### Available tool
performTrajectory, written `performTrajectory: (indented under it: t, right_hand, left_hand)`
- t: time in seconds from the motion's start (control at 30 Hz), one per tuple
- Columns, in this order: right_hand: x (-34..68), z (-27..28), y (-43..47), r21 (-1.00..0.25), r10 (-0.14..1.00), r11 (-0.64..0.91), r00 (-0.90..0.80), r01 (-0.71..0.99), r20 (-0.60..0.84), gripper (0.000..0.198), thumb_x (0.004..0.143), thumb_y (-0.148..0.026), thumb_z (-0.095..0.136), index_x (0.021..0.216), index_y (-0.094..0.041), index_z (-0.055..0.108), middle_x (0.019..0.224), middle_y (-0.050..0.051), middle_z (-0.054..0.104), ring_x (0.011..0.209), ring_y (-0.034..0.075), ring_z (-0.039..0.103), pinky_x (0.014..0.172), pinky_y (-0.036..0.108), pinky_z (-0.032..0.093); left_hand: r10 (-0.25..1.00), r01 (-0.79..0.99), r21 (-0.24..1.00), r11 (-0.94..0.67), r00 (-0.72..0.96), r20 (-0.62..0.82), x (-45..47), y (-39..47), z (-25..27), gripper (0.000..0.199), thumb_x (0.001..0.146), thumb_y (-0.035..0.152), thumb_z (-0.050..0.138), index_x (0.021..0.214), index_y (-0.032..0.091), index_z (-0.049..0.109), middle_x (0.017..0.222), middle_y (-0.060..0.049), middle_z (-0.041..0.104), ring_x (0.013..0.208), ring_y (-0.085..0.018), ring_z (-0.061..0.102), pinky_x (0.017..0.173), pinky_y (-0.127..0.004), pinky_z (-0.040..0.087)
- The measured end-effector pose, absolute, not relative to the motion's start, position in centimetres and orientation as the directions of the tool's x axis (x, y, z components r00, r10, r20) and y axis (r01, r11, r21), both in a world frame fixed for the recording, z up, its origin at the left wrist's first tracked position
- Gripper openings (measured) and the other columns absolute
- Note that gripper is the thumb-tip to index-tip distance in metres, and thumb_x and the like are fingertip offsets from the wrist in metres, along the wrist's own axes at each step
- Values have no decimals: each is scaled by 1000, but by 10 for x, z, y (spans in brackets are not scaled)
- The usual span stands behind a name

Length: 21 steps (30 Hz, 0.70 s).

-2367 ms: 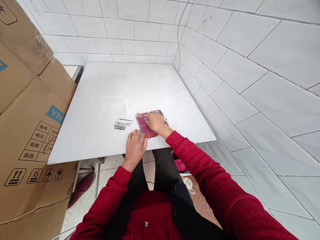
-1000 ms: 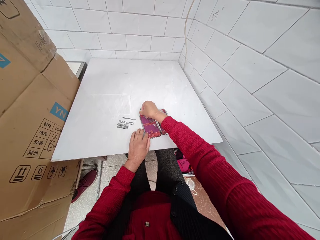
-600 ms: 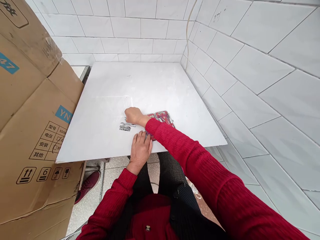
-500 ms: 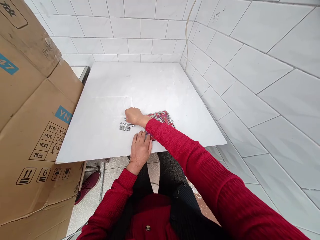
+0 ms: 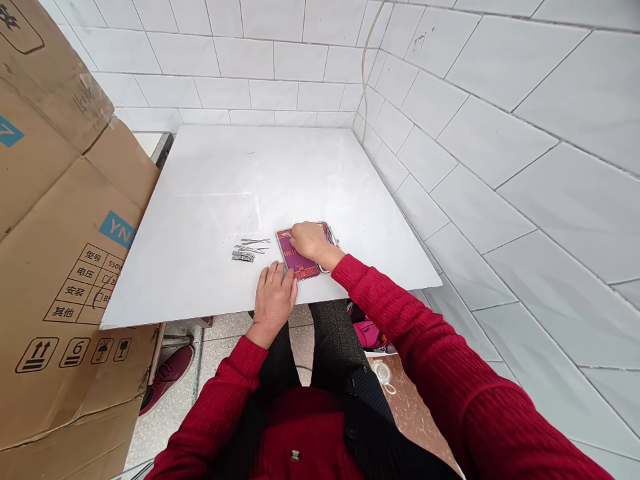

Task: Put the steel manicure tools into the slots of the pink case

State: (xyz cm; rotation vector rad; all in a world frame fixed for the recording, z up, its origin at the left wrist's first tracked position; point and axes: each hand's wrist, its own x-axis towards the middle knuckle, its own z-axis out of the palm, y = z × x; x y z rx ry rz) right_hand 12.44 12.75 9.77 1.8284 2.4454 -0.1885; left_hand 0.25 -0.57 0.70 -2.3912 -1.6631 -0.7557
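An opened red and purple case (image 5: 301, 265) lies on the white board, its two halves side by side, with small tools set in the right half. My left hand (image 5: 274, 293) rests flat at the board's near edge, fingers spread a little and fingertips against the case's lower left corner. Over the middle of the case is my right hand (image 5: 309, 240), its fingers curled closed; what they hold, if anything, is hidden. To the left lie several thin metal tools (image 5: 254, 246), and below them a small silvery patterned metal piece (image 5: 243, 256).
The white board (image 5: 215, 160) reaches back to a tiled wall (image 5: 240, 60), with another tiled wall (image 5: 500, 147) on the right. A large cardboard box (image 5: 60, 220) stands along the left side. A thin cable (image 5: 364, 80) hangs in the corner.
My right hand has moved right, from above the loose metal tools to over the case, uncovering the case's left half. The left hand stays at the case's lower left corner.
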Motion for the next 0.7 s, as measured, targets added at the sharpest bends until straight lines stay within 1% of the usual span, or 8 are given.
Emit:
performTrajectory:
  t: [0.1, 0.23, 0.4, 0.47, 0.53, 0.63, 0.7]
  right_hand:
    - [121, 97, 125, -32, 944, 293, -295, 956, -146, 29, 98, -14, 53, 113, -9, 77, 118, 24, 75, 112, 31, 73, 90, 34, 54]
    - [124, 94, 130, -34, 944, 288, -289, 957, -157, 28, 97, -13, 54, 112, -9, 77, 117, 24, 76, 111, 31, 74, 88, 34, 55]
    - [130, 90, 133, -106, 944, 263, -279, 959, -178, 24, 91, -19, 65, 110, -12, 78, 110, 20, 78, 107, 29, 74, 83, 28, 53]
    - [132, 89, 133, -144, 945, 253, -276, 957, -172, 23, 90, -22, 66, 106, -11, 79, 104, 18, 80, 101, 27, 75, 79, 27, 52]
    - [133, 90, 135, -190, 946, 237, -271, 953, -178, 21, 90, -23, 66, 99, -10, 80, 94, 16, 80, 91, 23, 76, 75, 25, 51]
    - [133, 91, 141, -309, 931, 203, -280, 929, -232, 19, 88, -19, 63, 87, -10, 80, 78, 11, 79, 72, 16, 73, 68, 21, 50]
    - [132, 91, 148, -394, 917, 182, -300, 901, -263, 19, 87, -15, 61, 83, -10, 80, 72, 9, 78, 62, 13, 69, 64, 19, 49]
  left_hand:
    - [843, 906, 176, -384, 267, 467, 2, -6, 8, 33, 103, 23, 46, 124, 12, 68, 135, -21, 67, 133, -33, 59, 115, -52, 43]
    - [838, 908, 162, -387, 273, 472, 2, -6, 8, 32, 103, 23, 46, 124, 14, 68, 134, -20, 67, 133, -33, 60, 114, -52, 44]
    - [845, 904, 192, -381, 257, 469, 3, -5, 6, 32, 103, 23, 46, 123, 13, 69, 134, -21, 67, 134, -34, 59, 115, -53, 44]
    - [844, 904, 188, -384, 260, 469, 3, -5, 6, 32, 103, 23, 46, 123, 13, 69, 134, -21, 67, 134, -33, 59, 115, -52, 44]
    - [841, 905, 177, -387, 268, 469, 3, -5, 7, 32, 103, 23, 46, 123, 13, 69, 134, -21, 67, 133, -33, 59, 115, -52, 43]
    - [840, 910, 162, -382, 269, 471, 3, -5, 7, 32, 103, 24, 46, 123, 12, 69, 133, -21, 67, 133, -34, 59, 115, -52, 44]
    - [843, 911, 163, -378, 266, 468, 3, -6, 8, 32, 103, 24, 46, 123, 12, 68, 133, -21, 67, 133, -34, 59, 115, -52, 44]
